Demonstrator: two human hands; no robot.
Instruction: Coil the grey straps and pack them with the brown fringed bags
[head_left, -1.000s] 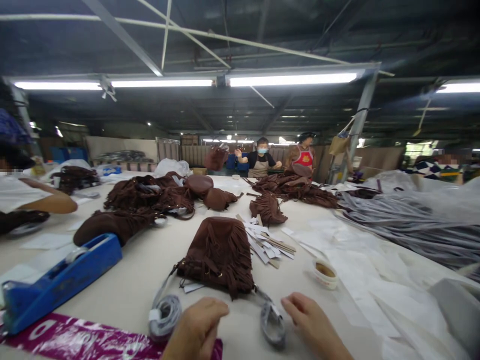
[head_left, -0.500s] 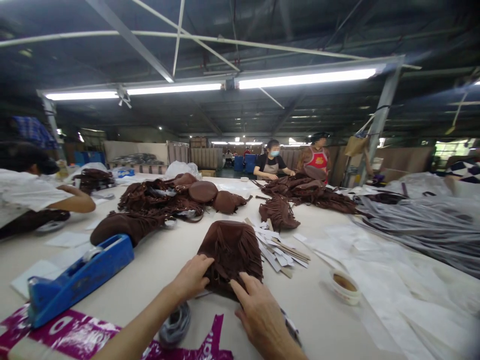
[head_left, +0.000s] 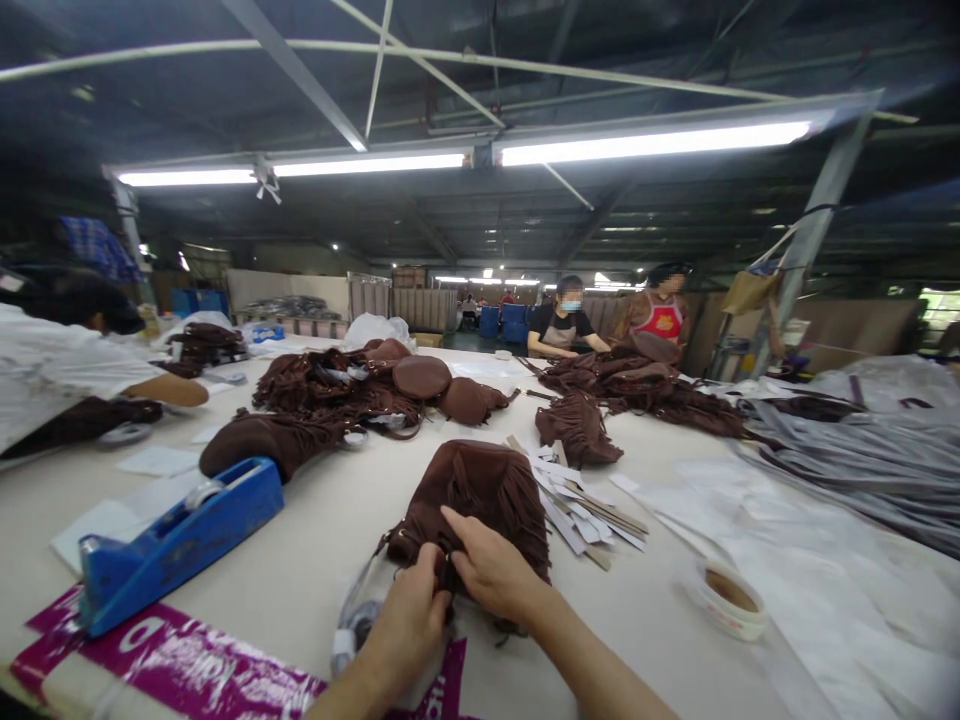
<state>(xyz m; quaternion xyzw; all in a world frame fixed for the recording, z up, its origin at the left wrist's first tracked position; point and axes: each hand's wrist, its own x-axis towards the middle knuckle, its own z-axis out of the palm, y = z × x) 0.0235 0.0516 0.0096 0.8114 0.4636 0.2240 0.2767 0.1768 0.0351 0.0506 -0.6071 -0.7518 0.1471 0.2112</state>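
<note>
A brown fringed bag [head_left: 480, 480] lies on the pale table in front of me. At its near left edge, my left hand [head_left: 412, 610] is closed, its fingers pinched on part of the bag. My right hand [head_left: 491, 565] rests against the bag just beside it, index finger stretched out over the brown material and thumb spread below. A strap wrapped in clear and grey material [head_left: 352, 600] runs from the bag's left corner down beside my left hand.
A blue tape dispenser [head_left: 180, 540] stands at left on purple printed plastic [head_left: 187, 660]. Paper strips [head_left: 585, 510] and a tape roll [head_left: 731, 600] lie right. Brown bags [head_left: 337, 400] are piled behind. A person in white [head_left: 67, 370] leans in at left; two people stand across the table.
Both hands have come together at the bag's near left edge. My right hand has moved up and left. The strap at the bag's left corner now shows, and the view has shifted slightly.
</note>
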